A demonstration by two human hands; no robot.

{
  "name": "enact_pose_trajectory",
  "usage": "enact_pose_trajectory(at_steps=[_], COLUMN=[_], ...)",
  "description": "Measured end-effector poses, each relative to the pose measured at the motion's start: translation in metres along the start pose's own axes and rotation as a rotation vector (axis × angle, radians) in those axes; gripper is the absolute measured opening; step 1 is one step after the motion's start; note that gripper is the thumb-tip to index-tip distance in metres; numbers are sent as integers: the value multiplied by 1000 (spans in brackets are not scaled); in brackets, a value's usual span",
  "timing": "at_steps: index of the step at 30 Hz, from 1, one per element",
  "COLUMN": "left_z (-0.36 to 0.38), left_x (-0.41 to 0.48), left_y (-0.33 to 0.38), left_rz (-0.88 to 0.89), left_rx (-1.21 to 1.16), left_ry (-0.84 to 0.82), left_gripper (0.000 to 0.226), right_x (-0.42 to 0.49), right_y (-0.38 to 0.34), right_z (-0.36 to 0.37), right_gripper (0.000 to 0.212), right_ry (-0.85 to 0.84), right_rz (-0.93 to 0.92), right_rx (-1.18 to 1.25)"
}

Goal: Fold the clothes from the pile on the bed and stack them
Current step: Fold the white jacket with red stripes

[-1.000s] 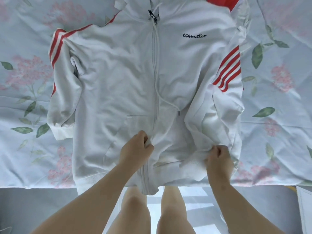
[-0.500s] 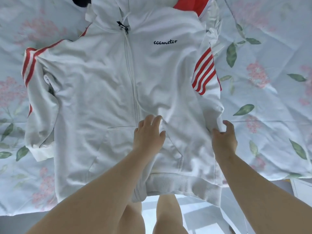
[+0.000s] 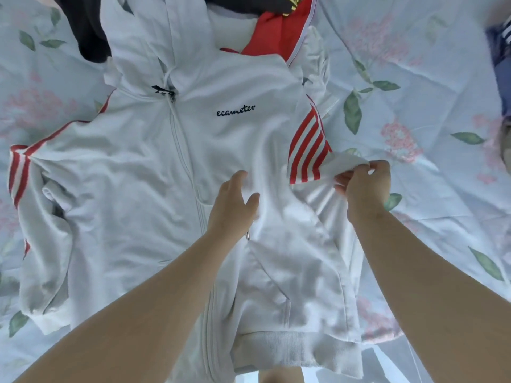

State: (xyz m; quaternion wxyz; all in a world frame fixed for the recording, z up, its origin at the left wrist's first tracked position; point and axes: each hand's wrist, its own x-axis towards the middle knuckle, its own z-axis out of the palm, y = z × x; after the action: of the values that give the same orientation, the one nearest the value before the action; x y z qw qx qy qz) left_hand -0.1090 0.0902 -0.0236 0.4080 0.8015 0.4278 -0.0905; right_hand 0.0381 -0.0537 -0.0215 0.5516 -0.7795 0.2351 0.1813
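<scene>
The white zipped jacket [image 3: 132,172], red-striped on the sleeves, lies front-up on the bed [image 3: 414,78]. The left hand [image 3: 232,205] rests on it, fingers apart. The right hand [image 3: 365,186], at three o'clock, pinches its sleeve.

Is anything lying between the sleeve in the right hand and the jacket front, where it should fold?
Only the left hand: it rests open on the jacket front, beside the sleeve that the right hand pinches. Nothing else visible lies there.

Dark garment [image 3: 91,31]: cut by top edge. Red garment [image 3: 272,37]: lower part under white jacket [image 3: 132,167]. Blue striped item [image 3: 499,42]: blurred, cut by right edge.
</scene>
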Motion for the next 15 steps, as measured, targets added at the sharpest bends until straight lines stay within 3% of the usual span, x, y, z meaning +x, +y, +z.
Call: enact_pose_trajectory(at_steps=[4,7,9,12,15], left_z=[-9,-15,-17,-15,-6], left_x=[24,41,49,58,61], left_y=[22,35,40,41,33], left_rz=[66,119,147,173,210], left_rx=[-28,-11,21,143,250], left_ry=[67,78,45,-71,-177], left_gripper=[54,54,55,58,56], right_x=[30,41,40,24,6], right_y=[-65,-80,-67,-32,11], right_z=[-16,-20,-13,4,12], right_gripper=[18,38,55,69,65], right_ry=[287,355,269,5,-274], right_rz=[-314,-424,-329,-2,12], right_rx=[45,59,138,124,-110])
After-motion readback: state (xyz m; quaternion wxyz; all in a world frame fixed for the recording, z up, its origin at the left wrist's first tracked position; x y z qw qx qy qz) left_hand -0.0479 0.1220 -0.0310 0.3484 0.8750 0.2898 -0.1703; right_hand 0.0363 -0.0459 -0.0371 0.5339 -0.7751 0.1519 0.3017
